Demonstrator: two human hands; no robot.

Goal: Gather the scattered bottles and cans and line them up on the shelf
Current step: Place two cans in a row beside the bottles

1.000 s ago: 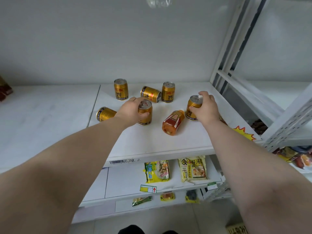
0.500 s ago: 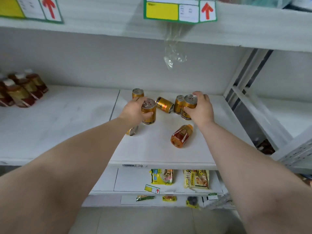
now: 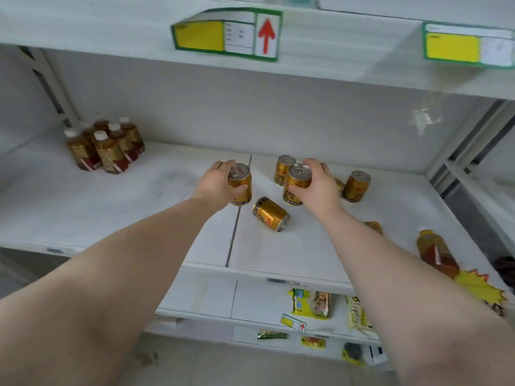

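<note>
My left hand (image 3: 216, 183) grips an upright gold can (image 3: 240, 184) just above the white shelf (image 3: 117, 201). My right hand (image 3: 320, 185) holds a second gold can (image 3: 296, 185) upright beside it. Between and below them a gold can (image 3: 271, 213) lies on its side. Two more gold cans stand behind, one (image 3: 282, 169) partly hidden by my right hand's can, the other (image 3: 356, 186) to the right. An amber tea bottle (image 3: 437, 253) lies on its side near the shelf's front right. Another bottle (image 3: 374, 226) shows only a tip past my right forearm.
A cluster of several brown tea bottles (image 3: 107, 147) stands at the back left of the shelf. The upper shelf with yellow price tags (image 3: 227, 34) overhangs closely. Snack packets (image 3: 310, 303) lie on the lower shelf. A yellow star sticker (image 3: 480, 286) sits at the front right edge.
Both hands have carried their cans leftward along the shelf, away from the right-hand cans. The view has swung left and up, revealing the tea bottle cluster and upper shelf.
</note>
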